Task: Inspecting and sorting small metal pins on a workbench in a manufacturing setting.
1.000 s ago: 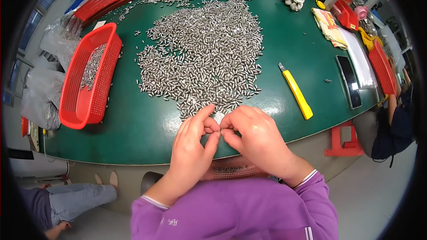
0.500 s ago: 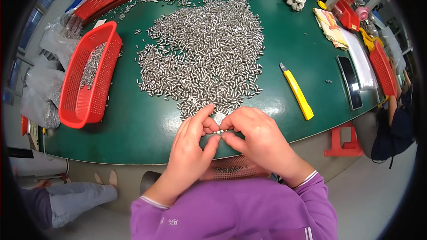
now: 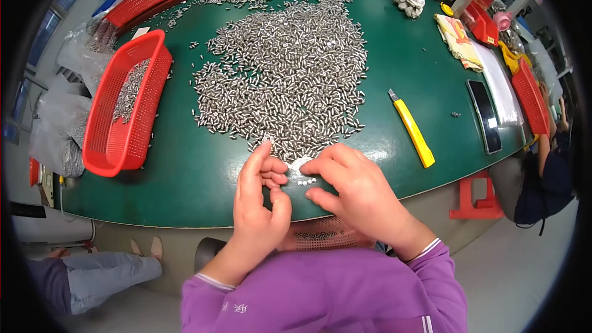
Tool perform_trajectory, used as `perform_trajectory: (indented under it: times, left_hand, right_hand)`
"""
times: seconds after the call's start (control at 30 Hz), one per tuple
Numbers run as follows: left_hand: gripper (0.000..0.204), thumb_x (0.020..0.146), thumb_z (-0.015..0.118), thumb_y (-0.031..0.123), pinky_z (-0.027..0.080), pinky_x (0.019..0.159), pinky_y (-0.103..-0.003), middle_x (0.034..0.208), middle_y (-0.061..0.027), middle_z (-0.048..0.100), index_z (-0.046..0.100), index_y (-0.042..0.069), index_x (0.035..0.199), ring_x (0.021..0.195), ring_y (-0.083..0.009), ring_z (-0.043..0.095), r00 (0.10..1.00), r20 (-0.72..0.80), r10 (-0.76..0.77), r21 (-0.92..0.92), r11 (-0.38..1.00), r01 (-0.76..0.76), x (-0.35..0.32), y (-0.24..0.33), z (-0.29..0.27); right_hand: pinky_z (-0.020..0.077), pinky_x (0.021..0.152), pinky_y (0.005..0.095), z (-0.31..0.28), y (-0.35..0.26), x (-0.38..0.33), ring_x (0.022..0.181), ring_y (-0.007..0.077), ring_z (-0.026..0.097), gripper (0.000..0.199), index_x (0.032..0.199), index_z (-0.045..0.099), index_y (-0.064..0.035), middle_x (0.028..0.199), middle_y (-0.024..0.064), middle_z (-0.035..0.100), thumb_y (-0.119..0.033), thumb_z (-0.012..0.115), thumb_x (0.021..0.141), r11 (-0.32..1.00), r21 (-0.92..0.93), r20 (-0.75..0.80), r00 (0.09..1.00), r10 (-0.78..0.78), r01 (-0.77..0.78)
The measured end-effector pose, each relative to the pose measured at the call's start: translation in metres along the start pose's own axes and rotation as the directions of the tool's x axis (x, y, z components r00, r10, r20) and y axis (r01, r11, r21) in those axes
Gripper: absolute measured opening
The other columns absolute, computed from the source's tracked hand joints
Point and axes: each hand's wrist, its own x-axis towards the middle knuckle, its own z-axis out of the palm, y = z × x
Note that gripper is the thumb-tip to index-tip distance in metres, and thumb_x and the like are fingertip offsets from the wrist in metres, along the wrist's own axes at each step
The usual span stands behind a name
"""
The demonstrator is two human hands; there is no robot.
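Observation:
Several small shiny metal pins (image 3: 306,182) stand or lie in a short row on the green table near its front edge, between my two hands. To the left of the row, my left hand (image 3: 262,194) has its fingers apart and holds nothing. My right hand (image 3: 345,179) is just right of the row, thumb and forefinger parted, with nothing between them. Beyond my fingertips spreads a large heap of small metal pins (image 3: 290,74), its near edge close to both hands.
A red basket (image 3: 98,148) with some pins stands at left. A yellow utility knife (image 3: 412,129) and a phone (image 3: 485,116) lie at right. A white glove (image 3: 407,1) lies far right. Below the table edge is a pinkish basket (image 3: 317,242). A person's legs (image 3: 114,277) show at lower left.
Both hands have let go of the row of pins and their fingers have parted. My left hand has drawn away to the left; the row stays on the table.

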Motion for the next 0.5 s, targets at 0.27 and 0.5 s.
perform_trajectory:
  times: [0.27,0.5]
  left_hand:
    - [0.071,0.082,0.045,-0.017,0.046,0.087,-0.026,0.116,-0.0095,0.054,0.036,-0.002,0.15,0.098,-0.0131,0.053,0.999,-0.034,0.034,-0.016,0.999,-0.035,0.002,-0.002,0.003]
    - [0.067,0.081,0.054,-0.012,0.05,0.084,-0.034,0.109,-0.0128,0.06,0.043,-0.002,0.146,0.092,-0.0223,0.057,0.998,0.008,0.063,0.178,0.982,-0.063,0.006,0.009,0.004]
  right_hand:
    - [0.0514,0.078,0.0419,0.006,0.003,0.001,0.089,0.0304,0.062,0.023,0.104,0.067,-0.0071,0.094,0.009,0.059,-0.009,0.075,0.082,0.994,-0.034,0.061,0.993,-0.099,0.101]
    - [0.0524,0.077,0.0405,-0.019,-0.008,-0.023,0.087,0.029,0.063,0.018,0.101,0.069,-0.0079,0.093,0.0087,0.063,-0.011,0.074,0.084,0.989,0.115,0.264,0.957,-0.118,0.09]
